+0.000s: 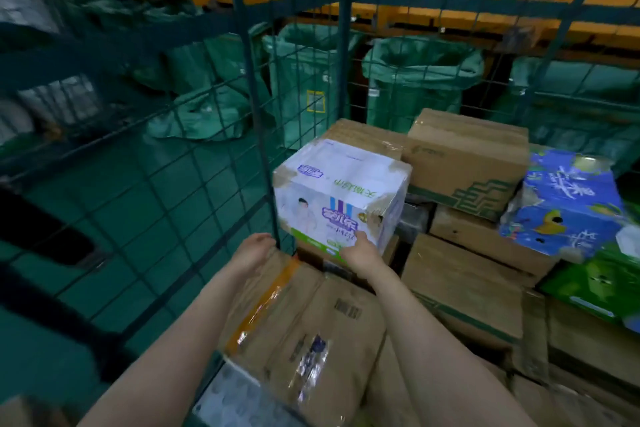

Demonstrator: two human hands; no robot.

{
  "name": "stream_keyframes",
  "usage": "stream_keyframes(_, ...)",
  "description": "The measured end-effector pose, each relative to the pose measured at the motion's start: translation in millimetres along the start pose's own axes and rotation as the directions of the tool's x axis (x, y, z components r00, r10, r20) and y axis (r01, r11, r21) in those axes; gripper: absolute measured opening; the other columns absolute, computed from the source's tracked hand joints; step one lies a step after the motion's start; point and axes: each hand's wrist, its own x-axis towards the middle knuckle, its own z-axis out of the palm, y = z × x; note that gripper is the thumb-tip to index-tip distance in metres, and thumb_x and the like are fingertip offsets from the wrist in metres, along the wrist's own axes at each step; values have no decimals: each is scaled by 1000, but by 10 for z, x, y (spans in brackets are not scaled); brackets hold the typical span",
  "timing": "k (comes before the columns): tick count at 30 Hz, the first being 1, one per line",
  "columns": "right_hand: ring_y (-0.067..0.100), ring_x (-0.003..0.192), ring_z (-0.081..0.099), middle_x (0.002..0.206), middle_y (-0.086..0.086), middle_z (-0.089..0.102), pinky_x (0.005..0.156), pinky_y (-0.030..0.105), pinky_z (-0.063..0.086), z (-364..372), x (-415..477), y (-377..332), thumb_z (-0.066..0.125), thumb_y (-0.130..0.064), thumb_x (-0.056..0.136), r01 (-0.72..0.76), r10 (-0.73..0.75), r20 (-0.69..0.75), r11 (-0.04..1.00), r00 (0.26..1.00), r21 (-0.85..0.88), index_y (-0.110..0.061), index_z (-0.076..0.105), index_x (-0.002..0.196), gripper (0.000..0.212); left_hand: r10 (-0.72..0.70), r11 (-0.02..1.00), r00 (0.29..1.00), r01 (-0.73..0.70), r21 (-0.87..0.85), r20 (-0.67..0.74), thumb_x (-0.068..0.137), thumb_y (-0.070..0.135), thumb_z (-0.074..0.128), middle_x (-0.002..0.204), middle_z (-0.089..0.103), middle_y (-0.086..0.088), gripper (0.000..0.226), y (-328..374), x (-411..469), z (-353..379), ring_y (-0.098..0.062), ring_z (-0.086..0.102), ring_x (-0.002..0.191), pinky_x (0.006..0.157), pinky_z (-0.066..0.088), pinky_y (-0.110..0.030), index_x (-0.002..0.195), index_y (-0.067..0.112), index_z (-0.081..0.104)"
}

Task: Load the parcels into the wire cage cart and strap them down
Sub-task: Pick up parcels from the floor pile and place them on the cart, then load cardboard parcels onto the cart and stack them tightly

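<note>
L side: green mesh wall of the wire cage cart (256, 114), w/ green sacks (301, 80) standing open-topped outside it, beyond the mesh. L hand (254, 250) sits just by the corner post, at the lower-L corner of the white parcel (339, 184); fingers loose and apart, gripping nothing I can see, contact w/ the parcel can't be told. Under both forearms: a flat brown carton (311, 322) w/ orange tape and a barcode label. The white parcel, purple print, sits inside the cart in the L corner on top of other cartons, slightly tilted. R hand (360, 253) is spread flat on the bottom of its front face, thumb up, fingers straight. Further R: stacked brown cartons, top one w/ green print (467, 163), then a blue box (568, 204) leaning on a green box (595, 288) at the R edge.
</note>
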Motion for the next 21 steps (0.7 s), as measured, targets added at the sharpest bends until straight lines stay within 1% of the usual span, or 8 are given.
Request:
stream_keyframes(2, 29, 109, 51, 137, 14, 45, 74, 28, 44, 79, -190, 27, 51, -23, 92, 23, -22, 74, 1000, 997, -20, -10, 24, 144, 60, -53, 998, 997, 51, -42, -48, 98, 26, 43, 111, 47, 0, 37, -191, -260, -39, -16, 51, 83, 79, 42, -33, 135, 18, 45)
stream_keyframes(6, 29, 123, 48, 141, 12, 43, 91, 30, 43, 298, -655, 67, 49, -25, 94, 106, -96, 186, 993, 978, -47, -5, 31, 142, 55, -120, 989, 986, 109, -100, -113, 98, 26, 42, 121, 49, 0, 38, -595, -865, -123, -18, 51, 100, 85, 41, -33, 135, 19, 45)
stream_keyframes(8, 31, 124, 48, 135, 14, 49, 100, 32, 41, 444, -897, 51, 45, -23, 96, 171, -142, 246, 980, 959, -98, -3, 44, 134, 42, -163, 975, 975, 137, -175, -150, 99, 26, 41, 131, 48, -1, 36, -768, -1169, -176, -18, 51, 102, 88, 43, -34, 134, 19, 46)
stream_keyframes(10, 30, 123, 49, 132, 17, 53, 98, 28, 39, 622, -1084, 14, 43, -15, 96, 254, -211, 273, 958, 939, -131, 1, 53, 125, 34, -193, 966, 963, 153, -208, -186, 99, 24, 40, 126, 50, -2, 35, -919, -1418, -257, -19, 50, 103, 84, 41, -33, 133, 18, 46)
stream_keyframes(13, 28, 127, 45, 140, 16, 46, 97, 26, 38, 987, -1417, -45, 41, -9, 95, 273, -196, 385, 949, 902, -155, 3, 42, 136, 42, -253, 944, 936, 182, -276, -247, 99, 23, 37, 122, 50, -3, 36, -1202, -1845, -442, -20, 50, 105, 85, 40, -34, 135, 18, 45)
stream_keyframes(16, 29, 135, 35, 151, 10, 30, 102, 34, 38, 1361, -1763, -158, 42, -11, 95, 309, -195, 506, 939, 840, -151, -5, 22, 148, 57, -307, 922, 897, 197, -332, -318, 100, 22, 35, 126, 51, -2, 36, -1541, -2210, -647, -21, 52, 110, 83, 38, -32, 133, 20, 46)
stream_keyframes(20, 26, 104, 52, 139, 13, 44, 68, 29, 47, 1854, -2147, -250, 46, -13, 91, 349, -169, 612, 918, 772, -187, -10, 28, 144, 56, -393, 866, 833, 194, -461, -389, 99, 21, 36, 111, 53, -3, 35, -2017, -2643, -861, -20, 55, 94, 78, 39, -29, 131, 16, 49)
stream_keyframes(21, 24, 98, 52, 138, 12, 44, 67, 28, 46, 1968, -2237, -272, 47, -14, 91, 347, -148, 632, 915, 761, -204, -13, 27, 145, 57, -414, 844, 817, 178, -506, -402, 99, 19, 37, 105, 54, -3, 33, -2105, -2769, -908, -19, 55, 85, 72, 39, -27, 129, 15, 50)
